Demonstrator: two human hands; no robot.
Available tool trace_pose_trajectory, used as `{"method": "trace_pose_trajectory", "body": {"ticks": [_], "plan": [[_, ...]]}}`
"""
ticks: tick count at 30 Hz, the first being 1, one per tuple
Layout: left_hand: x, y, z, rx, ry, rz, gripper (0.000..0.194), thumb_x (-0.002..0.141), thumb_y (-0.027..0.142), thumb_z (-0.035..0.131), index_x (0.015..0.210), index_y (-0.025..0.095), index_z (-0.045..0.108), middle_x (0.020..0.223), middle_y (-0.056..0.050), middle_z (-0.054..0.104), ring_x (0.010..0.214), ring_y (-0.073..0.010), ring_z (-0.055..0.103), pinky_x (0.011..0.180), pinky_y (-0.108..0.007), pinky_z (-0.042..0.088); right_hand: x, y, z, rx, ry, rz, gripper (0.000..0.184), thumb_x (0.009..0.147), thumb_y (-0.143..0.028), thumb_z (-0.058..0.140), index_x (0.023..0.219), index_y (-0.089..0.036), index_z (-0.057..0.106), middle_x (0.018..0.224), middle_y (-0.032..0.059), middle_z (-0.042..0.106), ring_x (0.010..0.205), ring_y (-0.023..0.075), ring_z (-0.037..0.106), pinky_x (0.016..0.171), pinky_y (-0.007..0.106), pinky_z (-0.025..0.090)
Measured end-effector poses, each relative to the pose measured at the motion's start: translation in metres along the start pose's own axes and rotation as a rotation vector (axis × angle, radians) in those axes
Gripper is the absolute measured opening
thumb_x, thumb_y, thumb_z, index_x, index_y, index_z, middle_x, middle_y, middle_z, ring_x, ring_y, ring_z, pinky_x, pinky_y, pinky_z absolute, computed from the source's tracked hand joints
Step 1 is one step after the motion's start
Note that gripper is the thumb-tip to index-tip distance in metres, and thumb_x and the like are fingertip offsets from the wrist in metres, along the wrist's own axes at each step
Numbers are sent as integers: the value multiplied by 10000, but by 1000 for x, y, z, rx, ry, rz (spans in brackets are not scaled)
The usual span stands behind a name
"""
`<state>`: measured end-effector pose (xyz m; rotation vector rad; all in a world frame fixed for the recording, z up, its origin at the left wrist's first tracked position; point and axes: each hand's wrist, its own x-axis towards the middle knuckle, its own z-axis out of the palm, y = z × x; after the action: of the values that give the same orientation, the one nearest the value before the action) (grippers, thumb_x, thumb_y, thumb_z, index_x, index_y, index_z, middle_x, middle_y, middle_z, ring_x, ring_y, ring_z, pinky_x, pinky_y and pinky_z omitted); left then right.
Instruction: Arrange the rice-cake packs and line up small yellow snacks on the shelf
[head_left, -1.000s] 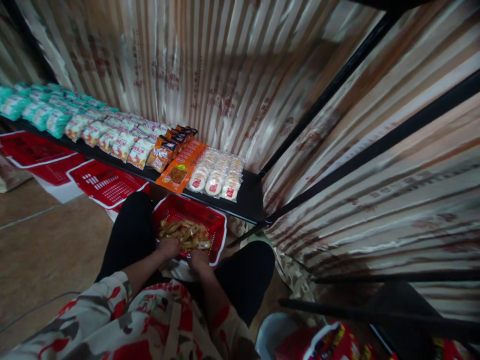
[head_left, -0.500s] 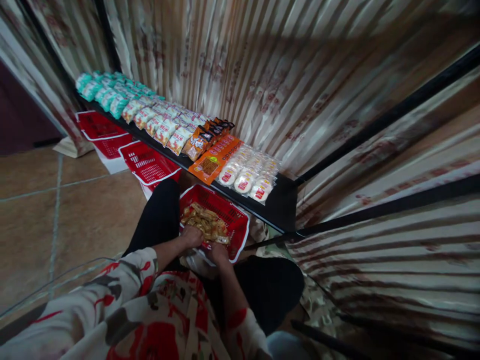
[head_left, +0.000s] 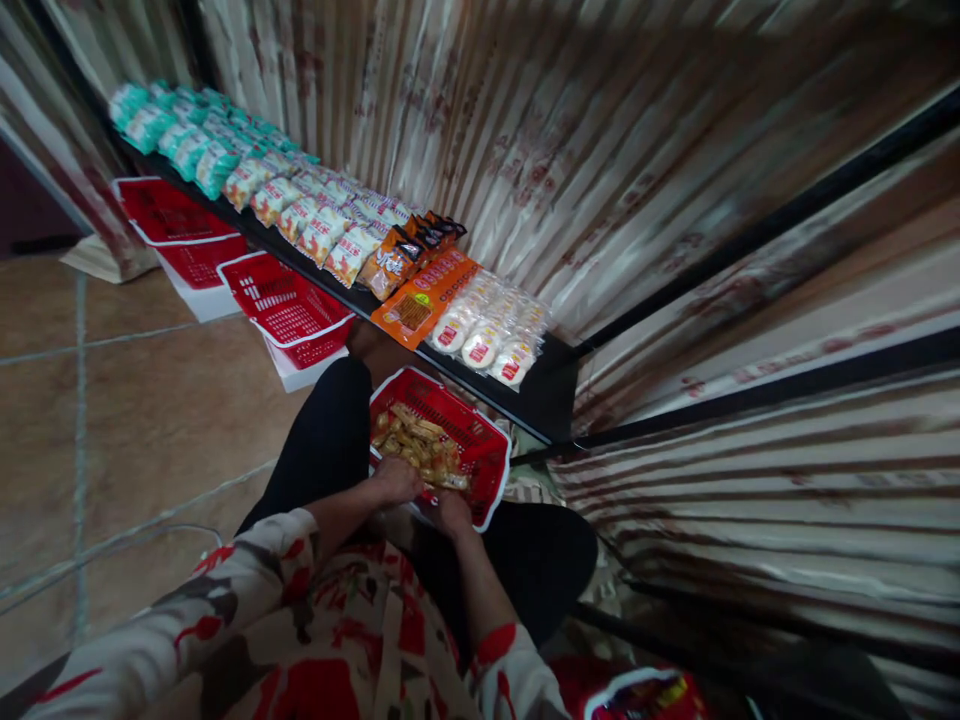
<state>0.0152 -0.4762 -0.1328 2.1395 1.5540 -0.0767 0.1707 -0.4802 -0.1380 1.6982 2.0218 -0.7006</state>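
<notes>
A red plastic basket (head_left: 486, 455) with a white rim sits between my knees, just below the shelf. Inside it lies a heap of small golden-brown wrapped snack packs (head_left: 420, 447). My left hand (head_left: 399, 481) is closed at the basket's near rim, beside the heap. To its right, my right hand (head_left: 451, 512) also closes on that near rim. The undersides of both hands' fingers are hidden, and the basket's near side is partly covered by them.
A black shelf (head_left: 556, 392) holds rows of teal packets (head_left: 180, 140), white-and-orange packets (head_left: 300, 218), an orange bag (head_left: 420, 300) and round white wrapped cakes (head_left: 480, 345). Red baskets (head_left: 285, 300) stand on the floor left; another basket (head_left: 637, 685) with packets is bottom right. Curtains hang behind.
The view has shifted, so the shelf appears further up and left. The basket and both hands sit slightly further right in view. Another basket has come into sight at bottom right.
</notes>
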Motion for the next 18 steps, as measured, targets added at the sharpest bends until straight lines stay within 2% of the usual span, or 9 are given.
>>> {"method": "trace_pose_trajectory", "body": {"ticks": [7, 10, 13, 18], "plan": [[-2, 4, -1, 49, -25, -34, 513, 879, 442, 336, 958, 100, 709, 977, -180, 713, 945, -288, 654, 850, -390, 465, 4, 1, 1, 5, -35, 14, 377, 832, -297, 559, 1200, -252, 625, 1167, 108, 669, 1094, 247, 618, 887, 319, 472], [-3, 4, -1, 67, 9, 35, 483, 879, 441, 331, 957, 139, 699, 983, -147, 714, 944, -269, 654, 867, -380, 455, 2, 1, -2, 14, -30, -1, 350, 819, -260, 566, 1159, -246, 650, 1138, 100, 684, 1077, 238, 628, 880, 306, 475], [-1, 3, -4, 93, -38, 82, 459, 864, 462, 356, 943, 164, 696, 980, -131, 715, 954, -262, 651, 859, -368, 458, -2, 3, -4, 31, -8, -10, 349, 834, -211, 516, 1156, -214, 651, 1134, 117, 682, 1080, 237, 625, 886, 314, 474], [3, 8, -6, 74, -92, 65, 503, 865, 525, 332, 954, 190, 696, 994, -121, 712, 990, -266, 639, 859, -366, 458, -6, 7, -3, 66, 2, 8, 376, 810, -130, 498, 1147, -197, 652, 1140, 122, 678, 1097, 241, 616, 903, 336, 470]]}}
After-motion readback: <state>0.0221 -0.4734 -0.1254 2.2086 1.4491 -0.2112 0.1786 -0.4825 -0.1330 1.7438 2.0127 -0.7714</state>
